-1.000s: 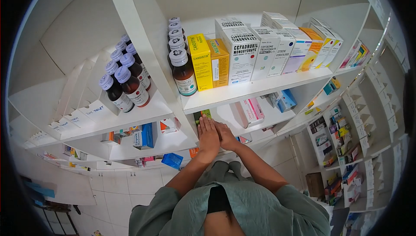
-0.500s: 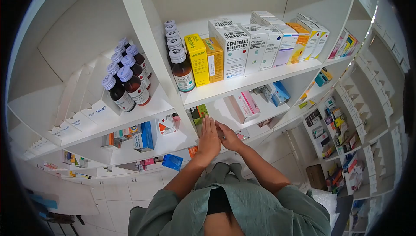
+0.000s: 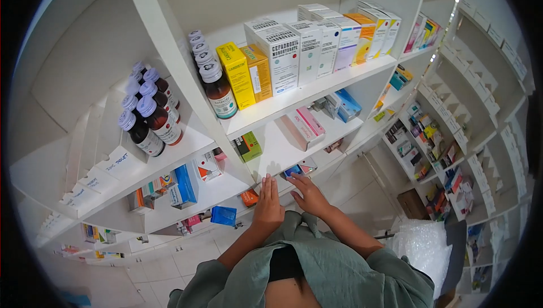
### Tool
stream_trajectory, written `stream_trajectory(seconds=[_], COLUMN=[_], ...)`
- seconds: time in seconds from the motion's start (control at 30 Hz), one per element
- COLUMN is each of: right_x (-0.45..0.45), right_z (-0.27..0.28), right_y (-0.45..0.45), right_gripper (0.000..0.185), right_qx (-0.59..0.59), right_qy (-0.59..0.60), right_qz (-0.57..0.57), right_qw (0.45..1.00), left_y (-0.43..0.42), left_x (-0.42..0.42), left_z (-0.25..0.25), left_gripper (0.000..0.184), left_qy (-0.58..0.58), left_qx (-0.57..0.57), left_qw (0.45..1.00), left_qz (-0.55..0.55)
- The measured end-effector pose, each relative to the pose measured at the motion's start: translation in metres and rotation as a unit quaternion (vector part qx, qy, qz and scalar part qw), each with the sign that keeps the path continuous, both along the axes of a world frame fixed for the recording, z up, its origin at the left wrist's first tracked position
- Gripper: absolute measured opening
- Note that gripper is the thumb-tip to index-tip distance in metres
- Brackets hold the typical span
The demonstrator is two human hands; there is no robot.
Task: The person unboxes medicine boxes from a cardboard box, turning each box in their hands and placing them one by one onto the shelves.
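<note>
My left hand (image 3: 268, 205) is raised in front of the lower shelf, palm turned inward, its fingers straight and holding nothing. Just to its right is my right hand (image 3: 310, 196), fingers stretched and apart, also without anything in it. A gap separates the two. Beyond them on the shelf stand a green box (image 3: 248, 146) and a pink-and-white box (image 3: 306, 127). A small blue box (image 3: 293, 170) shows right behind my right fingertips, on a lower level. Nearest my left hand lies an orange box (image 3: 249, 197).
The white upper shelf (image 3: 317, 94) holds brown bottles (image 3: 220, 94), a yellow box (image 3: 235, 76) and a Cefadroxil box (image 3: 275, 56) among other cartons. More bottles (image 3: 160, 121) stand in the left compartment. Stocked shelving (image 3: 435, 132) and bubble wrap (image 3: 421, 246) are at the right.
My hands, close together before, have moved apart and lower in view, with the right fingers spreading. The view has shifted, so the shelves sit further left.
</note>
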State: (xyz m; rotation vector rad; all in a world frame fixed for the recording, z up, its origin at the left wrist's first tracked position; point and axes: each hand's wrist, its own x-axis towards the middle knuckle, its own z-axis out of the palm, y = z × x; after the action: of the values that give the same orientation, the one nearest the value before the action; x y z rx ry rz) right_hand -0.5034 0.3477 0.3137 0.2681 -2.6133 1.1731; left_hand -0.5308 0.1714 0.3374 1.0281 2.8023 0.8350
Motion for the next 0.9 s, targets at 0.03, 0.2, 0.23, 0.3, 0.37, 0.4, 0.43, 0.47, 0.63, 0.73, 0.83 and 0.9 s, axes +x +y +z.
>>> stream_trajectory(seconds=[0.03, 0.2, 0.23, 0.3, 0.37, 0.4, 0.43, 0.47, 0.63, 0.73, 0.83, 0.9], right_x=[0.005, 0.033, 0.038, 0.049, 0.060, 0.065, 0.069, 0.074, 0.095, 0.106, 0.121, 0.133], right_z=[0.001, 0.007, 0.007, 0.005, 0.001, -0.001, -0.003, -0.003, -0.003, 0.000, 0.007, 0.008], right_y=[0.000, -0.004, -0.006, -0.011, -0.019, -0.025, -0.033, -0.042, -0.098, -0.135, -0.173, -0.197], right_gripper=[0.047, 0.048, 0.048, 0.048, 0.048, 0.049, 0.049, 0.049, 0.050, 0.047, 0.047, 0.047], right_qx=[0.012, 0.064, 0.077, 0.106, 0.124, 0.127, 0.130, 0.129, 0.123, 0.143, 0.143, 0.128], right_qy=[0.001, -0.010, -0.009, -0.029, -0.046, -0.052, -0.059, -0.067, -0.085, -0.074, -0.087, -0.090], right_qz=[-0.011, -0.063, -0.074, -0.106, -0.138, -0.154, -0.170, -0.181, -0.231, -0.269, -0.304, -0.322], right_qw=[1.000, 0.996, 0.994, 0.988, 0.982, 0.978, 0.975, 0.973, 0.961, 0.950, 0.938, 0.934], left_y=[-0.003, -0.019, -0.023, -0.031, -0.040, -0.046, -0.052, -0.060, -0.098, -0.125, -0.158, -0.179], left_x=[0.001, 0.008, 0.009, 0.011, 0.012, 0.011, 0.011, 0.010, 0.008, 0.012, 0.020, 0.026], left_z=[0.000, -0.013, -0.013, -0.008, -0.007, -0.009, -0.010, -0.009, -0.001, -0.002, -0.002, -0.008], left_gripper=[0.076, 0.073, 0.072, 0.074, 0.076, 0.076, 0.076, 0.077, 0.078, 0.075, 0.076, 0.076], left_qy=[-0.002, -0.001, 0.003, -0.013, -0.020, -0.020, -0.019, -0.013, 0.017, 0.032, 0.024, 0.013], left_qx=[-0.001, -0.010, -0.009, -0.035, -0.049, -0.050, -0.051, -0.056, -0.068, -0.061, -0.073, -0.091], left_qw=[1.000, 0.997, 0.996, 0.994, 0.991, 0.990, 0.988, 0.986, 0.974, 0.969, 0.963, 0.957], left_qz=[-0.009, -0.077, -0.092, -0.107, -0.125, -0.134, -0.143, -0.154, -0.213, -0.236, -0.257, -0.273])
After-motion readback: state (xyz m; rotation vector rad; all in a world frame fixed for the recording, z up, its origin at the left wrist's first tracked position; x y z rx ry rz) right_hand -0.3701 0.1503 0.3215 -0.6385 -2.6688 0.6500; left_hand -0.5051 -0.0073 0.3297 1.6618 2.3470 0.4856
